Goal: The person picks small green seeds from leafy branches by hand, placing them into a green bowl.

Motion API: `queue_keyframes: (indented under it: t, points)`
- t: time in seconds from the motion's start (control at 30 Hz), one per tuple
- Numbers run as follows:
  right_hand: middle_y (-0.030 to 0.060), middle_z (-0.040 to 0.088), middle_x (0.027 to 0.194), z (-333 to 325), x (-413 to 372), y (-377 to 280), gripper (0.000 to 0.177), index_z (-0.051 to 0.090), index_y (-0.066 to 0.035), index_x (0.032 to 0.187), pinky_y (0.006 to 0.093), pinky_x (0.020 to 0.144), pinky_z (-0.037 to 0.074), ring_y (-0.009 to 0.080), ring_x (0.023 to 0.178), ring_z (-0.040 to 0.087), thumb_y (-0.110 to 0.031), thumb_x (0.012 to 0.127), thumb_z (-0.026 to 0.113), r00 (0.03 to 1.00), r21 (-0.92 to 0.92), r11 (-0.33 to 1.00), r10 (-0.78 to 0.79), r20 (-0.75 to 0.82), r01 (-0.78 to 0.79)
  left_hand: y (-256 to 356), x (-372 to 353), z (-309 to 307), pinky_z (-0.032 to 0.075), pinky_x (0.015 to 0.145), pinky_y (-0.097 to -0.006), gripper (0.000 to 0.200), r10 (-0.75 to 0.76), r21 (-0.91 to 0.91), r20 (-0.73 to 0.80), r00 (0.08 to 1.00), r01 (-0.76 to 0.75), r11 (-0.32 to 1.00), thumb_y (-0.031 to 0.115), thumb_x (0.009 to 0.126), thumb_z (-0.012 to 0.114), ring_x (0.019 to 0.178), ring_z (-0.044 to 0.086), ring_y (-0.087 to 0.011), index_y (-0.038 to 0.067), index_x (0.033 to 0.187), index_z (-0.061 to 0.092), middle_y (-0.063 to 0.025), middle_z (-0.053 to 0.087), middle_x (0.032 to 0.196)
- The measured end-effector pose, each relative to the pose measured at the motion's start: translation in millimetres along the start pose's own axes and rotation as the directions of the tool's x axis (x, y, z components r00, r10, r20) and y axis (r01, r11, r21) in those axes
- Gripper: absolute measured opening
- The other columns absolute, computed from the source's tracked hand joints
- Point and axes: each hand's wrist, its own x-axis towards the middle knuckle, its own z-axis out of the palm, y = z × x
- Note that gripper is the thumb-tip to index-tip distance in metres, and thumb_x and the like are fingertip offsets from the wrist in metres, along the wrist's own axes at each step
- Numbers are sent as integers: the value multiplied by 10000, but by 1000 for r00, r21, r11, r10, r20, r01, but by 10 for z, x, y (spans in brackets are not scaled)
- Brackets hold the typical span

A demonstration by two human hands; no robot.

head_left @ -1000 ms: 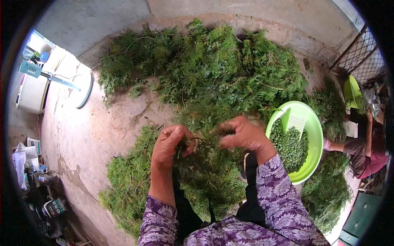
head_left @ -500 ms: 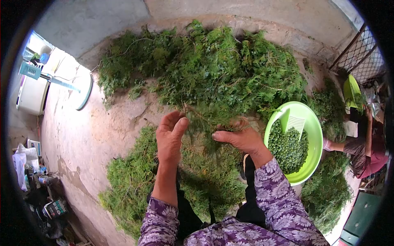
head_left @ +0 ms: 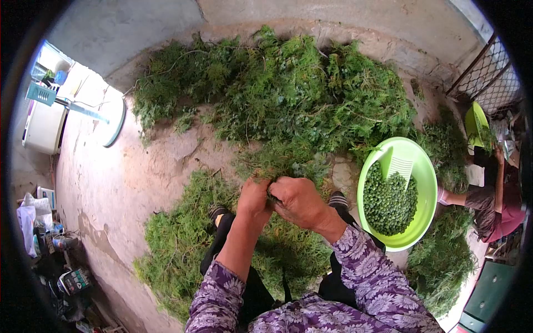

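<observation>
My left hand [head_left: 255, 198] and my right hand [head_left: 301, 203] meet above the floor between my feet, both with fingers closed. A green conifer sprig [head_left: 265, 171] pokes out beyond the left fingers, and both hands grip it. Most of what lies between the fingers is hidden. To the right stands a lime-green basin [head_left: 426, 191] with a ridged panel inside, partly filled with small round green cones or berries [head_left: 386, 208]. A large heap of leafy conifer branches [head_left: 300, 89] lies beyond my hands.
More cut greenery [head_left: 177, 244] is spread around my feet. At the right edge sits another person [head_left: 494, 208], near a second green basin [head_left: 476, 123]. A fan base [head_left: 115, 123] stands at the left, with household clutter [head_left: 72, 280] below it.
My hands have come together from apart, the right moving left and the left moving inward. The sprig that stretched between them is now mostly covered by the fingers.
</observation>
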Motion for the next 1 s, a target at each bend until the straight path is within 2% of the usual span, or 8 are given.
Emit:
queue_keyframes:
  t: [0.1,0.2,0.3,0.4,0.53,0.67,0.77,1.0]
  points:
    - [114,556,766,-109,28,-60,291,572,-51,924,311,600,444,263,702,559,-102,643,626,997,57,998,-20,-72,25,21,15,-25,452,655,-356,229,-18,-83,-159,987,5,997,192,835,512,821,542,-188,34,1001,518,-75,561,926]
    - [46,563,716,-351,47,-136,298,579,-46,951,249,593,426,88,659,517,-168,693,665,899,541,754,439,9,-373,119,67,-88,467,642,-377,206,38,-354,-139,990,-86,931,169,893,397,779,551,-250,5,983,483,-128,555,917]
    - [1,562,728,-365,4,122,238,588,-39,908,246,613,428,69,684,513,-157,711,653,877,697,692,438,-195,-190,233,25,-127,471,619,-376,222,82,-457,-115,990,-126,881,178,907,372,777,548,-263,0,1029,425,-147,532,922]
    - [-31,558,740,-436,-41,137,164,587,-38,887,179,568,405,38,646,492,-77,735,632,851,864,457,521,-67,-211,294,58,-191,470,586,-360,210,59,-481,-195,979,-148,864,180,922,328,772,533,-268,14,1027,402,-149,515,942]
    - [-4,569,762,-297,2,61,155,587,-31,848,236,610,432,79,689,522,-85,713,643,942,656,744,296,-158,-124,305,64,-205,468,579,-361,211,36,-526,-239,970,-161,835,181,926,313,774,525,-264,21,1010,421,-151,521,939]
    - [105,555,764,-160,50,-131,205,560,-35,877,298,609,434,198,693,558,-89,688,619,954,531,831,270,-131,-163,249,110,-282,468,590,-367,216,61,-525,-199,978,-159,836,188,925,318,768,528,-269,16,1005,419,-163,524,926]
    - [92,559,774,-56,84,-148,258,572,-35,913,284,609,438,206,686,559,-44,663,635,952,337,935,198,-232,-112,234,126,-297,466,600,-366,225,54,-522,-183,982,-144,841,189,925,312,755,529,-271,6,1001,419,-166,529,914]
    - [103,553,787,41,141,-154,273,567,-42,904,310,603,440,262,702,564,-14,639,630,947,267,963,117,-298,-34,229,114,-244,464,540,-344,218,32,-545,-194,980,-135,827,218,921,342,699,520,-268,18,997,381,-177,521,855]
